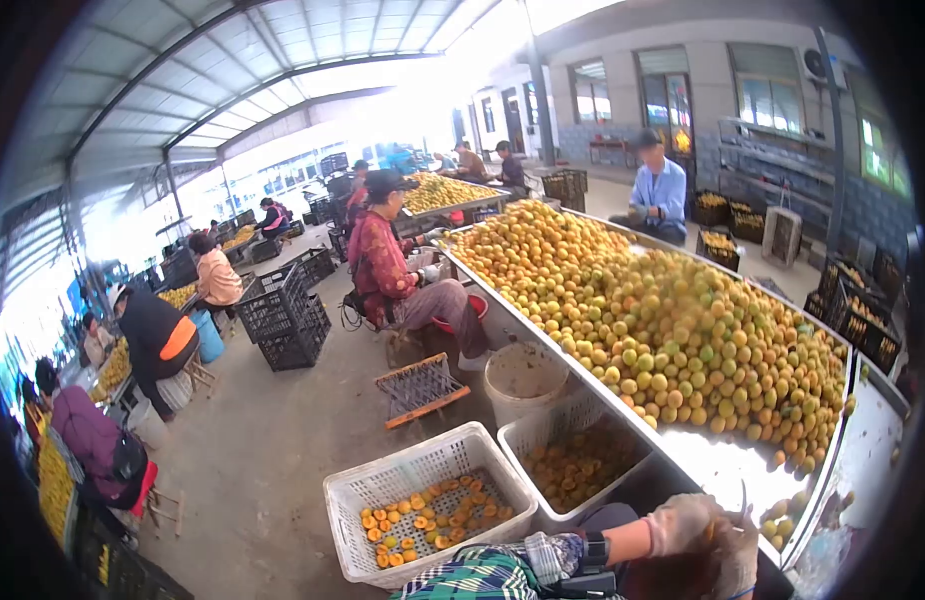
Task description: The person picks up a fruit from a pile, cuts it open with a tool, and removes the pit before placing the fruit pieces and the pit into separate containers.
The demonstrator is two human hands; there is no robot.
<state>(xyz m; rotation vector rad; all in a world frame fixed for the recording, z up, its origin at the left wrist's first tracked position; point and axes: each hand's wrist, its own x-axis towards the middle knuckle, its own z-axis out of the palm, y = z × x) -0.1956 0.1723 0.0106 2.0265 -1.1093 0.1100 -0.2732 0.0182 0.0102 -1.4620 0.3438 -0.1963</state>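
At the lower right, my left hand (683,524) in a pale glove is closed, its fingertips meeting my right hand. My right hand (738,560), also gloved, is closed beside it. What lies between them is too dark and blurred to name; a thin, blade-like thing (744,496) sticks up there. Just beyond is a metal-edged table (708,462) heaped with yellow-orange fruit (683,350). A white basket (358,530) with halved fruit (433,515) stands to the left. Next to it, another white basket (523,440) holds darker fruit pieces (581,465).
A person in red (383,250) sits at the table's left side, a person in light blue (663,190) beyond it. Nearby are a white bucket (526,380) and a wooden-framed stool (421,390). Black crates (283,315) and more seated people are farther left; more crates (858,320) stand right.
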